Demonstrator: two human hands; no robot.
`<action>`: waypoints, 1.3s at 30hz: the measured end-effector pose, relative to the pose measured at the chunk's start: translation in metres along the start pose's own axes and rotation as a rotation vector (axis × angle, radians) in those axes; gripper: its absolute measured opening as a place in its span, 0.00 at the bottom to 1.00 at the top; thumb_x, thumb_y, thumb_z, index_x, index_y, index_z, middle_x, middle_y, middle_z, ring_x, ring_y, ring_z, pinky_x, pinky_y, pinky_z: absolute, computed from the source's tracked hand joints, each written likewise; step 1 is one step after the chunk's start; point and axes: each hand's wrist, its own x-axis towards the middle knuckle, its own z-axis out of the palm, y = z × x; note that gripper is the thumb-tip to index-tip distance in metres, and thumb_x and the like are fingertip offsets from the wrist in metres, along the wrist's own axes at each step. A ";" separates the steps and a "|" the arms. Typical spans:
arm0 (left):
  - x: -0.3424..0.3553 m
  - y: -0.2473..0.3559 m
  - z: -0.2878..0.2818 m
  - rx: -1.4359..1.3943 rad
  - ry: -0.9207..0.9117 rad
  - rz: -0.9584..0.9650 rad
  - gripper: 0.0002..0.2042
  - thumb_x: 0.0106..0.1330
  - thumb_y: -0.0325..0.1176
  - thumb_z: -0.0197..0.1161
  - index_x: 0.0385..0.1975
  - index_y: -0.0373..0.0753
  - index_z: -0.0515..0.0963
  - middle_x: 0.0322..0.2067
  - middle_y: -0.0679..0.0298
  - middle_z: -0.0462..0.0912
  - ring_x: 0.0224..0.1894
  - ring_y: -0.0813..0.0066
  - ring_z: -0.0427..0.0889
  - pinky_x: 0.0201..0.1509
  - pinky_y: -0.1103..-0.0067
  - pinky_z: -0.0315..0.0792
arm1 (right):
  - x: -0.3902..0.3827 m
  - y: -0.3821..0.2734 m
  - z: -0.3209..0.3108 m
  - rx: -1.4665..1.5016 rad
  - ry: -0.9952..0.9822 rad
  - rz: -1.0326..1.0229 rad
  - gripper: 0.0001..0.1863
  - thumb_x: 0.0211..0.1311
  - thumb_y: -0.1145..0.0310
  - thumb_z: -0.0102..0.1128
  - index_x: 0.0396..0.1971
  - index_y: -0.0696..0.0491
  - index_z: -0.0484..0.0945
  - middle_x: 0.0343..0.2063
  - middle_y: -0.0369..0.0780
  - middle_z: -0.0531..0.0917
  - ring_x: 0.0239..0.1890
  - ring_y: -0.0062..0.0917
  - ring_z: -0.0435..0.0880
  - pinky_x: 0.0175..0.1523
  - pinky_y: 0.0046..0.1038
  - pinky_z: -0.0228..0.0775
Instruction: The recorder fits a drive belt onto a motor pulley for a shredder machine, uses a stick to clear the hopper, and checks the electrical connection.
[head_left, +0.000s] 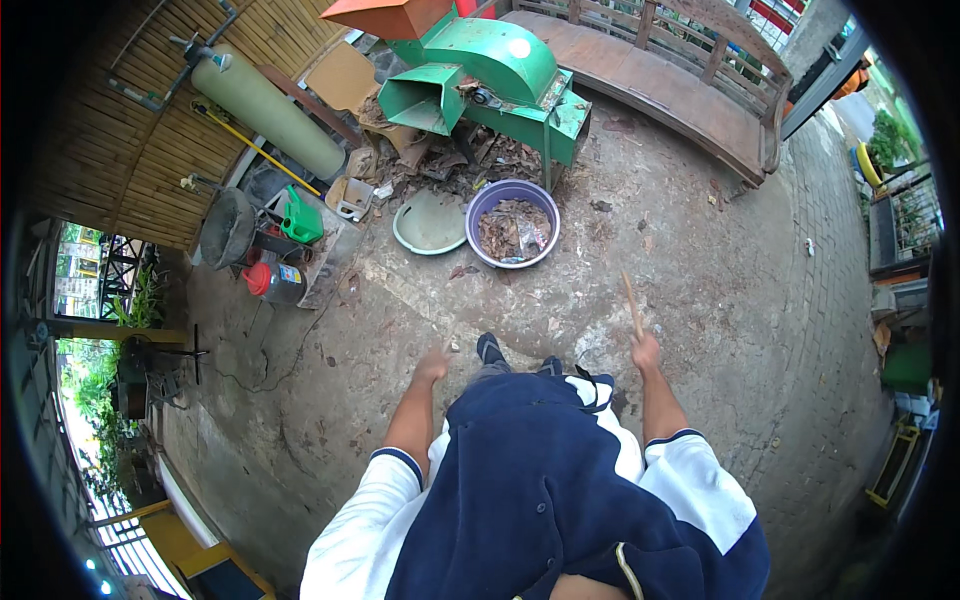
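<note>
My right hand (646,351) is closed round the lower end of a thin wooden stick (632,303), whose tip points forward and slightly left. To the left, my left hand (432,366) hangs over the concrete floor, smeared by motion, so its fingers do not show clearly. Ahead of me a purple basin (470,225) holds dry brown leaves (505,222) and some plastic scraps. A pale green round lid or shallow tray (430,222) lies against its left side. Both hands are apart from these things.
Behind the basin stands a green shredder-like machine (500,65) with an orange hopper, leaf litter below it. A wooden bench (640,75) is at the far right. On the left are a tall tank (270,115), a green jug (300,217) and a red-lidded container (275,281).
</note>
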 end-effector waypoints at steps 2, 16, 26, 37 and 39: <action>-0.017 -0.086 0.026 0.351 -0.214 0.049 0.22 0.68 0.41 0.52 0.52 0.31 0.80 0.51 0.43 0.82 0.56 0.44 0.81 0.62 0.59 0.73 | -0.005 0.093 0.005 -0.065 -0.006 0.195 0.22 0.63 0.56 0.66 0.50 0.55 0.80 0.42 0.54 0.86 0.48 0.50 0.85 0.50 0.47 0.76; -0.045 -0.115 0.035 0.138 -0.047 -0.205 0.13 0.58 0.31 0.59 0.34 0.28 0.85 0.37 0.40 0.85 0.40 0.48 0.88 0.42 0.61 0.79 | -0.031 0.168 0.008 -0.016 -0.044 0.344 0.27 0.60 0.51 0.68 0.46 0.62 0.83 0.41 0.59 0.85 0.48 0.54 0.84 0.54 0.47 0.77; 0.059 0.194 -0.158 -0.412 0.436 0.369 0.13 0.74 0.39 0.56 0.44 0.33 0.77 0.30 0.48 0.82 0.36 0.50 0.82 0.43 0.61 0.73 | 0.050 -0.092 -0.018 -0.072 -0.101 -0.126 0.23 0.67 0.54 0.62 0.51 0.56 0.78 0.42 0.54 0.85 0.50 0.54 0.82 0.54 0.49 0.74; 0.250 0.294 -0.287 -0.717 0.666 0.385 0.13 0.76 0.40 0.55 0.39 0.34 0.75 0.25 0.54 0.80 0.29 0.61 0.79 0.37 0.64 0.72 | 0.036 -0.100 -0.021 -0.119 -0.002 0.216 0.23 0.64 0.52 0.64 0.47 0.57 0.81 0.41 0.56 0.85 0.48 0.52 0.84 0.53 0.47 0.76; 0.263 0.312 -0.301 -0.680 0.692 0.417 0.14 0.76 0.41 0.55 0.38 0.33 0.76 0.26 0.52 0.81 0.30 0.56 0.80 0.37 0.62 0.72 | 0.026 -0.077 -0.018 -0.037 0.076 0.379 0.24 0.63 0.53 0.66 0.46 0.60 0.82 0.42 0.56 0.85 0.48 0.51 0.85 0.53 0.47 0.77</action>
